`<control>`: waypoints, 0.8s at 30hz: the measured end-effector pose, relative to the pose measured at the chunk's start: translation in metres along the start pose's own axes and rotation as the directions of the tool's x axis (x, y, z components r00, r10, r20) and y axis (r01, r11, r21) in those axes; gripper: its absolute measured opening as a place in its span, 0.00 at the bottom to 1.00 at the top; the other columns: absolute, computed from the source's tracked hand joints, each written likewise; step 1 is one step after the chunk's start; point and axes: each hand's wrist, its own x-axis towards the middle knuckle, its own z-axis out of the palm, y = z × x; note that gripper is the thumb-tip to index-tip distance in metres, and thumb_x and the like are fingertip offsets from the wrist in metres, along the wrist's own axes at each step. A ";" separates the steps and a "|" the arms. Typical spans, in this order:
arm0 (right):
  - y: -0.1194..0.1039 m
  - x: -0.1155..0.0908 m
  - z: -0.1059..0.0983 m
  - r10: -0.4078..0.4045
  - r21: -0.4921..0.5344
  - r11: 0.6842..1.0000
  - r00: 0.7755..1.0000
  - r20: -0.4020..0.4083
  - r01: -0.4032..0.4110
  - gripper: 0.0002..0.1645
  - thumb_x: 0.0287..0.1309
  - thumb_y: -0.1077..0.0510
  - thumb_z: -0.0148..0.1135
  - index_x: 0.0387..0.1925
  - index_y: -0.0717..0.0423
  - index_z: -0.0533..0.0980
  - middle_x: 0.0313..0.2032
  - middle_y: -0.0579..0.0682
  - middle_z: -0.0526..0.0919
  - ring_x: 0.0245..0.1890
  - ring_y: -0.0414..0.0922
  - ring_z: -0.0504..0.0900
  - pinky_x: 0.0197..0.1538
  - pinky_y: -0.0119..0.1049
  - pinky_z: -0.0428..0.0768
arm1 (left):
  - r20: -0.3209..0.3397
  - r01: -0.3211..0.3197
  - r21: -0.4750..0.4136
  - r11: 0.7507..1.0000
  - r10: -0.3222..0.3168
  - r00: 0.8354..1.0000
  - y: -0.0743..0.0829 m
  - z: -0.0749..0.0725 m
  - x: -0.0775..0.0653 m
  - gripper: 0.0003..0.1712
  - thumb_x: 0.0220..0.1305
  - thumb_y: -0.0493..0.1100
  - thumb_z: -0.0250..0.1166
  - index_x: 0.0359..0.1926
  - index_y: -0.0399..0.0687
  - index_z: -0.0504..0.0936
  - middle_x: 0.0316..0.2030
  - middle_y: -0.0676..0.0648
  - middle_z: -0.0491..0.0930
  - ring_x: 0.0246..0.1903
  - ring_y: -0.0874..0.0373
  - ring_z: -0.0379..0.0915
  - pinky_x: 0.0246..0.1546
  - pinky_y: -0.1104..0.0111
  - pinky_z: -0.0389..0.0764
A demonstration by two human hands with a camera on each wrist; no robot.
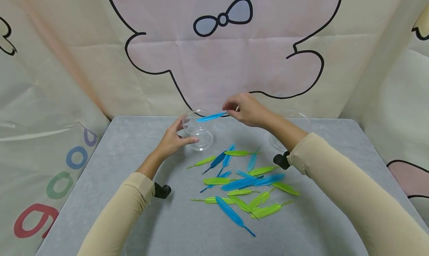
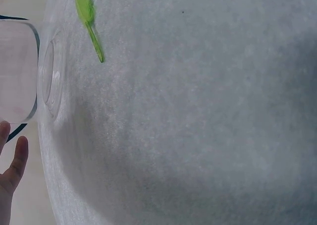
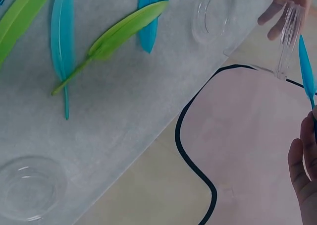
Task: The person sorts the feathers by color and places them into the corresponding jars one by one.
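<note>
My left hand (image 1: 174, 138) grips the side of a clear footed cup (image 1: 201, 131) at the table's back edge, thumb toward me and fingers behind it. The round foot of this cup (image 2: 52, 76) rests on the table in the left wrist view. Between thumb and fingertips, my right hand (image 1: 248, 110) pinches a blue feather (image 1: 212, 117) by its quill. The feather's vane points left and overlaps the cup's rim in the head view. In the right wrist view the feather (image 3: 306, 69) stands close to the rim, beside the fingers (image 3: 308, 148).
Several blue feathers (image 1: 231, 211) and green feathers (image 1: 268, 211) lie loosely spread and overlapping in the middle of the grey table (image 1: 161, 230). A second clear footed cup (image 1: 303, 118) stands at the back right, partly behind my right forearm. A printed cloth (image 1: 218, 62) hangs behind the table.
</note>
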 end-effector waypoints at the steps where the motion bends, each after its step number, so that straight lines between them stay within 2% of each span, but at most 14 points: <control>1: -0.001 0.002 0.002 -0.003 0.001 1.000 1.000 0.004 0.003 0.09 0.64 0.67 0.62 0.44 0.64 0.83 0.39 0.56 0.86 0.39 0.49 0.82 0.47 0.44 0.81 | 0.002 0.001 -0.003 1.000 -0.001 1.000 0.000 0.000 -0.001 0.57 0.55 0.50 0.77 0.78 0.53 0.52 0.73 0.43 0.61 0.69 0.42 0.60 0.60 0.41 0.71; 10: -0.008 0.012 0.021 -0.010 0.001 1.000 1.000 0.021 0.010 0.09 0.65 0.67 0.61 0.44 0.65 0.83 0.39 0.56 0.86 0.40 0.49 0.83 0.49 0.44 0.82 | -0.010 0.018 -0.010 1.000 -0.018 1.000 0.002 0.001 -0.001 0.55 0.56 0.47 0.77 0.78 0.53 0.53 0.72 0.43 0.62 0.69 0.42 0.61 0.59 0.42 0.72; 17: -0.014 0.020 0.035 -0.036 0.001 0.999 0.999 0.025 0.036 0.08 0.65 0.68 0.61 0.43 0.63 0.84 0.40 0.55 0.86 0.40 0.48 0.83 0.49 0.41 0.82 | -0.020 -0.001 -0.006 1.000 0.001 1.000 -0.001 0.001 -0.001 0.55 0.56 0.47 0.77 0.78 0.54 0.54 0.71 0.42 0.63 0.67 0.43 0.63 0.58 0.43 0.73; 24: -0.019 0.024 0.046 -0.079 -0.009 0.997 0.997 0.017 0.079 0.08 0.65 0.68 0.61 0.42 0.62 0.84 0.39 0.54 0.86 0.39 0.47 0.83 0.47 0.39 0.81 | -0.009 -0.008 -0.006 1.000 0.008 1.000 0.000 0.002 -0.001 0.56 0.55 0.47 0.78 0.78 0.51 0.53 0.71 0.41 0.63 0.68 0.42 0.63 0.58 0.42 0.72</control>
